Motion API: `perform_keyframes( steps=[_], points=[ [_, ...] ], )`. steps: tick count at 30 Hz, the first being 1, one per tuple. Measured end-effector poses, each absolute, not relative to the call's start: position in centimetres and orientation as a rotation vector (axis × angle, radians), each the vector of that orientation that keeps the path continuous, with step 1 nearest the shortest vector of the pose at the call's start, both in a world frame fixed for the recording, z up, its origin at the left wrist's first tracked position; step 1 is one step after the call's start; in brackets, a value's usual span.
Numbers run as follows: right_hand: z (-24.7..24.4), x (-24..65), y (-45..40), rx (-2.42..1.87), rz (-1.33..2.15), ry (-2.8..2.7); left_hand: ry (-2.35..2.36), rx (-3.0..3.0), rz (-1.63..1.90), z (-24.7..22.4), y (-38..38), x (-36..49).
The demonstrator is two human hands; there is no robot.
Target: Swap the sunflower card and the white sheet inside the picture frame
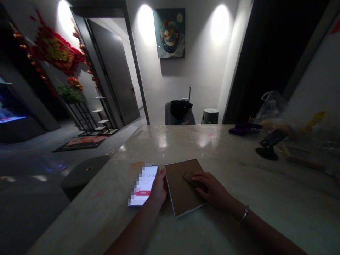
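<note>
A smartphone (143, 186) lies on the pale stone counter (247, 177) with its lit screen up, and my left hand (158, 188) overlaps its lower right edge. That hand's fingers also reach the left edge of a flat brown square board (176, 187). My right hand (214, 187) rests on the board's right part, fingers curled over a small dark brown piece (189, 178). A metal bangle (243, 214) circles my right wrist.
At the counter's far right stand a black phone stand (268, 150), a purple item (243, 129), a plastic bag (271, 108) and scattered objects. A dark round stool (85, 172) sits beyond the left edge. A chair (180, 113) stands past the far edge.
</note>
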State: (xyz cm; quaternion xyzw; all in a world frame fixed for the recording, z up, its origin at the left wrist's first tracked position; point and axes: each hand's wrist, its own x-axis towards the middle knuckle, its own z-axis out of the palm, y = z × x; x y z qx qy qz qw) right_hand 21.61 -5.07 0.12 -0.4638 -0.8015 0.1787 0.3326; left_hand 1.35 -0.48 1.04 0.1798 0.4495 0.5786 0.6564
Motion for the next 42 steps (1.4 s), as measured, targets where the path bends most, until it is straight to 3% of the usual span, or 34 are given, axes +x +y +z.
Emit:
perform_keyframes(
  steps=[11,25,42],
  points=[
    [-0.9,21.9,-4.7,-1.174,0.517,-1.982,1.013,0.450,1.356,0.6,-0.2,1.3],
    [-1.7,22.5,-3.6,-1.387,0.409,-1.754,0.696,0.689,0.933,0.5,-2.2,1.8],
    [-0.9,22.8,-3.4,-1.405,0.504,-1.720,0.684,0.738,0.911,0.2,-2.1,1.3]
  ],
)
